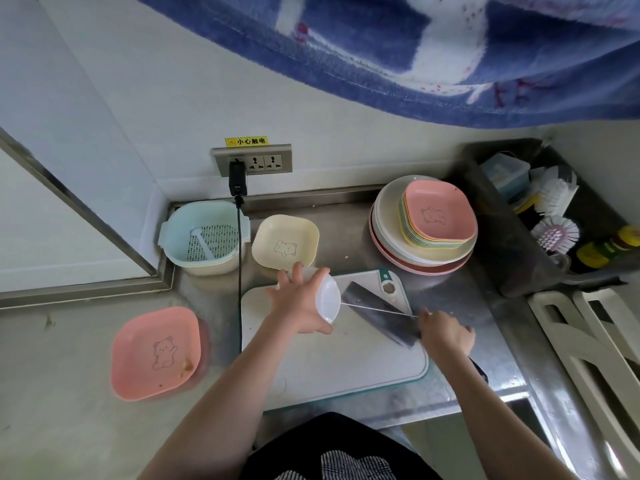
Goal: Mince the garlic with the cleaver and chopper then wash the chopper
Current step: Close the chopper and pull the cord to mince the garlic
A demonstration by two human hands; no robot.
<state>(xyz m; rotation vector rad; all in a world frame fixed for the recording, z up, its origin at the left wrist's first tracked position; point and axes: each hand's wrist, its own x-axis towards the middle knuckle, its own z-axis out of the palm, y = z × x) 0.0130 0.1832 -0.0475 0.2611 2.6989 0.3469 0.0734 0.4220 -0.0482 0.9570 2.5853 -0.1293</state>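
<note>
Fingers (292, 277) of the left hand (299, 303) are curled round the chopper (327, 301), a clear pull-cord type held tipped on its side above the far half of the cutting board (346, 362); the right hand (445, 332) is closed on the end of the cord (377, 310), drawn taut from the chopper across the board. The cleaver (377, 311) lies flat on the board's right half, under the cord. Beyond the board sit a cream dish (285, 242) and blue strainer basket (204, 237), to its left a pink dish (156, 353), beyond its right corner stacked plates (426, 225).
</note>
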